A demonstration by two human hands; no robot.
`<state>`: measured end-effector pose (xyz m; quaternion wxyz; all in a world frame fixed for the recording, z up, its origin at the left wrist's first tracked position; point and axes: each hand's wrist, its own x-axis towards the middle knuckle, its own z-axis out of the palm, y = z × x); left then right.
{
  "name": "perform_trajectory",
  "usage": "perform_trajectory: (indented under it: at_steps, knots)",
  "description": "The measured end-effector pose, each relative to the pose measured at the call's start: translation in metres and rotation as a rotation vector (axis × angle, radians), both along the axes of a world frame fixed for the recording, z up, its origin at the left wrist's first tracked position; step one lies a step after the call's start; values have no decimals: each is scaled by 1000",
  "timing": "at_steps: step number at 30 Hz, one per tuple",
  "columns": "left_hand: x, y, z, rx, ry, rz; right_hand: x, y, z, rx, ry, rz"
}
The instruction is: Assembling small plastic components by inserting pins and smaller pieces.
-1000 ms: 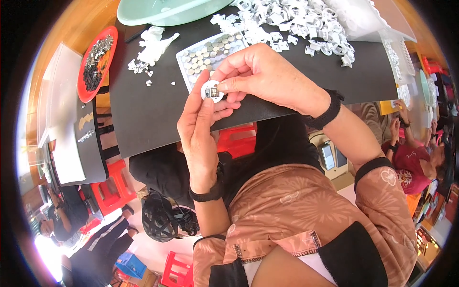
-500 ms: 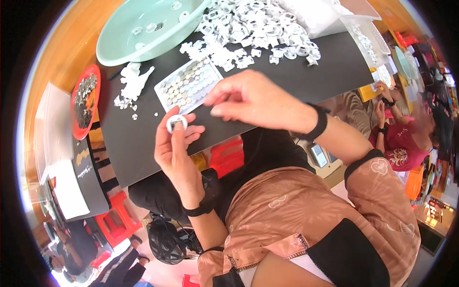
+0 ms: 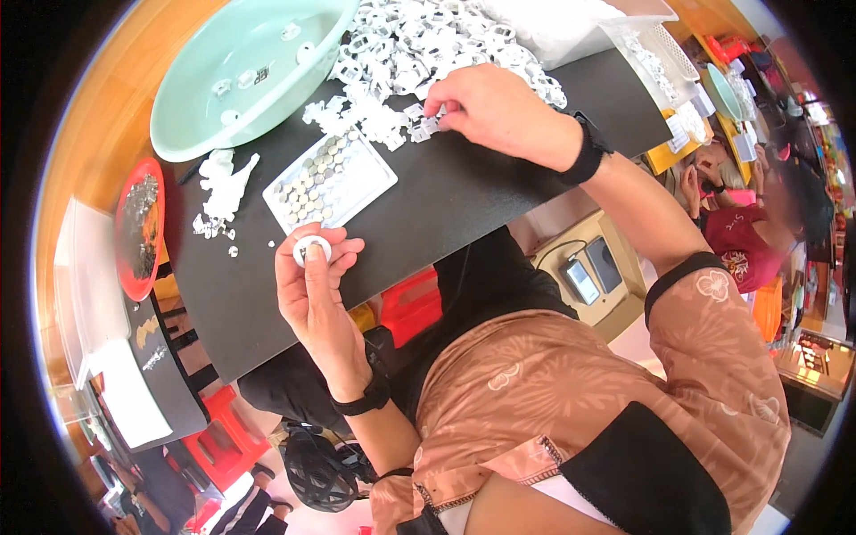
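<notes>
My left hand (image 3: 318, 299) pinches a round white plastic piece (image 3: 301, 244) with a dark centre between thumb and fingers, just off the near edge of a white tray (image 3: 370, 183). Button cells (image 3: 308, 192), small round silvery discs, lie in that tray. Farther right, my right hand (image 3: 508, 114) reaches to the edge of a spread of small white plastic parts (image 3: 385, 127). Its thumb and forefinger close on one of these parts, mostly hidden by the fingertips. Behind it rises a heap of white ring-like plastic pieces (image 3: 406, 45).
A pale green basin (image 3: 183, 134) with a few pieces stands at the far left of the black table (image 3: 464, 192). Left of it is a red bowl (image 3: 122, 259) of small metal parts. A crumpled white bag (image 3: 227, 187) lies beside the tray. A co-worker in red (image 3: 736, 236) sits at right.
My right hand has moved from above the tray, away and to the right, to the small white parts. The left hand still holds the round piece. The whole view has shifted slightly.
</notes>
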<state>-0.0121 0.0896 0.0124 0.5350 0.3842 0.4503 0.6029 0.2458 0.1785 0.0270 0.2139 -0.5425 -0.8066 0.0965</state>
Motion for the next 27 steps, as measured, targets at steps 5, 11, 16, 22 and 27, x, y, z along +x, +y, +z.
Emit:
perform_trajectory:
  at_steps: [5,11,16,22,27]
  knots:
    - [-5,1,-3,-3,-23,-94,-7,-1,0,19,-110,43]
    - [2,7,4,-64,-4,-100,-8,0,-7,149,-214,93]
    - [4,10,4,-41,-80,-136,-11,-4,-2,155,-84,144]
    - [3,11,2,-42,-88,-181,-8,2,-1,85,-185,163]
    - [7,10,4,-63,-66,-185,-9,4,-4,201,-267,135]
